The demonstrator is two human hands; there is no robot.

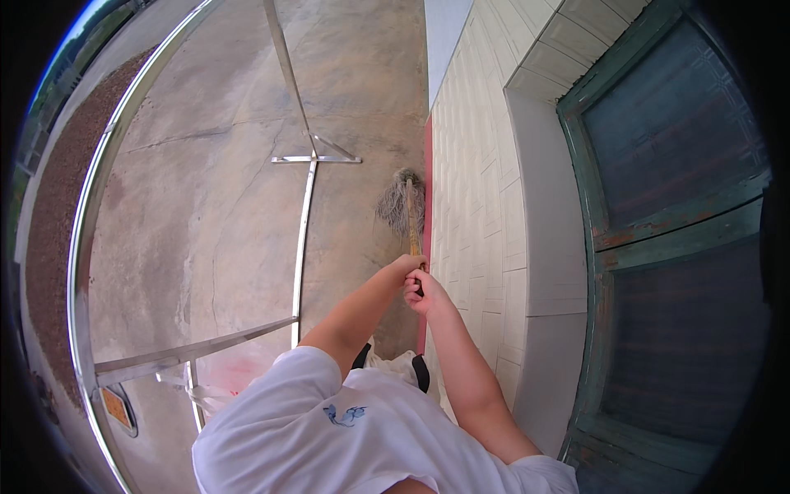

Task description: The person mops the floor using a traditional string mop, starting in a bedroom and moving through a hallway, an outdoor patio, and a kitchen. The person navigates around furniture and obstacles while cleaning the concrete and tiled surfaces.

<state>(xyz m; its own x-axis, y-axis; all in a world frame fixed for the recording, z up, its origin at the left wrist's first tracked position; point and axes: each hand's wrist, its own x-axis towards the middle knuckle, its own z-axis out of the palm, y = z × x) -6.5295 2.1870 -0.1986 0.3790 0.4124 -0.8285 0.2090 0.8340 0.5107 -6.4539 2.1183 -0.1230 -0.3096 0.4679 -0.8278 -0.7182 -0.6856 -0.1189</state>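
Near the centre of the frame I have the left hand (409, 263) and, just below it, the right hand (423, 295), both curled closed around the wooden handle of a string mop (412, 216). The left fingers are mostly turned out of my sight, and the handle's near end is hard to make out at the right hand. The mop's grey strands, too tangled to separate, spread over the concrete floor (222, 206) just above centre, beside a white tiled wall (473, 230). At lower left, a white sleeve (304, 379) partly hides a plastic bag (226, 375); the metal rack (82, 239) runs out of view.
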